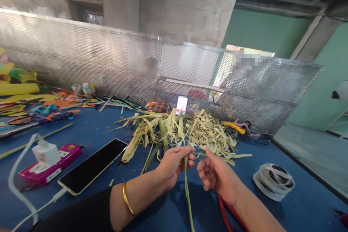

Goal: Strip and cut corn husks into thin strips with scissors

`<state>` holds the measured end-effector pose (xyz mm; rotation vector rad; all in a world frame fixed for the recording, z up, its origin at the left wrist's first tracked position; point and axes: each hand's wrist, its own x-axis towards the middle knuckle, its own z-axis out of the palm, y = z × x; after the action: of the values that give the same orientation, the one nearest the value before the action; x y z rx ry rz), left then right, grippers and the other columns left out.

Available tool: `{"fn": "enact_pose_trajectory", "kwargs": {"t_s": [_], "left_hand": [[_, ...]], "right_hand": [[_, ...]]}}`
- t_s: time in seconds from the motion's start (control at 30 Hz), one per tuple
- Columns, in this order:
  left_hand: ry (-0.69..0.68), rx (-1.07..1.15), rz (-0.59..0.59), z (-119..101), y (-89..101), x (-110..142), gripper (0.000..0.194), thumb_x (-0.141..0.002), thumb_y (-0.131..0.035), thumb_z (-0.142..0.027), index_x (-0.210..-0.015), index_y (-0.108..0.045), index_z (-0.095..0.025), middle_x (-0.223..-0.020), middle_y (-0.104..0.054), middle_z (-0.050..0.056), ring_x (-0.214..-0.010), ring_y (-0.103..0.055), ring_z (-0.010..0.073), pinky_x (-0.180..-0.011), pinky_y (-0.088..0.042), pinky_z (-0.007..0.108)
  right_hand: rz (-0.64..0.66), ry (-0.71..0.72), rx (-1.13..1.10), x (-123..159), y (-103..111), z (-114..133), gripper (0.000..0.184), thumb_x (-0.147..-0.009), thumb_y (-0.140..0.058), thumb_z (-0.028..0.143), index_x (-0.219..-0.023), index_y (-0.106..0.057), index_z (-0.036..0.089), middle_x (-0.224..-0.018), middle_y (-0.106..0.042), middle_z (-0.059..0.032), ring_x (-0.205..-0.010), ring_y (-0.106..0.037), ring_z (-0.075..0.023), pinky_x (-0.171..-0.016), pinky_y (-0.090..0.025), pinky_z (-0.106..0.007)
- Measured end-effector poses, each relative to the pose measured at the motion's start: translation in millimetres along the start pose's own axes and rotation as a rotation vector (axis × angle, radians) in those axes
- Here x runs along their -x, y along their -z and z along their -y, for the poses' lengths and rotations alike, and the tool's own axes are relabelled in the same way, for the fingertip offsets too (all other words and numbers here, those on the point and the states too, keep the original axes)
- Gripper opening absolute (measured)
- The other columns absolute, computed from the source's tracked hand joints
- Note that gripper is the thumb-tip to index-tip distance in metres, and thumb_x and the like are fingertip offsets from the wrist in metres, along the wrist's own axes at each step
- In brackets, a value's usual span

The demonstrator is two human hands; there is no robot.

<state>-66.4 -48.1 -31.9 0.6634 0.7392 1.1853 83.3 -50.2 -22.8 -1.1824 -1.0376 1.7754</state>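
My left hand [178,163], with a gold bangle on its wrist, pinches a long, narrow corn husk strand [187,192] between thumb and fingers. The strand hangs down toward the table's near edge, and its upper part rises toward the husks behind. Just to the right, my right hand [216,174] is apart from the strand, thumb raised and fingers loosely curled, with nothing visible in it. Beyond both hands lie whole dried corn husks [136,141] and a heap of shredded husk strips [213,130]. Red handles [224,212] show partly beneath my right forearm.
The blue table [92,117] bears a phone [94,166] on a charging cable, a magenta power strip [51,166] with a white plug, and a spool of white cord [273,181]. Coloured scraps [40,98] lie far left. A perforated metal screen [122,65] stands behind.
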Motion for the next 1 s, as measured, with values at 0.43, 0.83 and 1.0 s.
{"fn": "enact_pose_trajectory", "kwargs": {"t_s": [0.43, 0.83, 1.0], "left_hand": [[0.175, -0.318, 0.164, 6, -4.8, 9, 0.022, -0.067, -0.075, -0.030, -0.071, -0.068, -0.010, -0.058, -0.065, 0.003, -0.048, -0.060, 0.0106, -0.059, -0.050, 0.024], [0.162, -0.166, 0.006, -3, 0.7, 1, 0.015, -0.084, -0.057, -0.019, -0.079, -0.067, -0.008, -0.065, -0.066, 0.005, -0.053, -0.061, 0.0101, -0.061, -0.051, 0.024], [0.168, 0.008, 0.007, -3, 2.5, -4, 0.016, -0.086, -0.053, -0.015, -0.077, -0.065, -0.008, -0.055, -0.057, 0.000, -0.046, -0.053, 0.0066, -0.057, -0.051, 0.021]], "right_hand": [[-0.223, 0.540, 0.480, -5, 1, 1, 0.039, -0.063, -0.068, 0.053, -0.051, -0.055, 0.018, -0.053, -0.052, 0.0007, -0.057, -0.047, -0.0143, -0.056, -0.038, -0.026], [-0.102, 0.449, 0.695, -12, 17, -3, 0.034, -0.078, -0.057, 0.051, -0.065, -0.058, 0.020, -0.056, -0.056, 0.0033, -0.046, -0.048, -0.0120, -0.050, -0.036, -0.025], [-0.119, 0.569, 0.963, -6, 18, 4, 0.027, -0.078, -0.058, 0.034, -0.054, -0.052, 0.022, -0.047, -0.051, 0.0040, -0.046, -0.046, -0.0132, -0.050, -0.035, -0.025]]}}
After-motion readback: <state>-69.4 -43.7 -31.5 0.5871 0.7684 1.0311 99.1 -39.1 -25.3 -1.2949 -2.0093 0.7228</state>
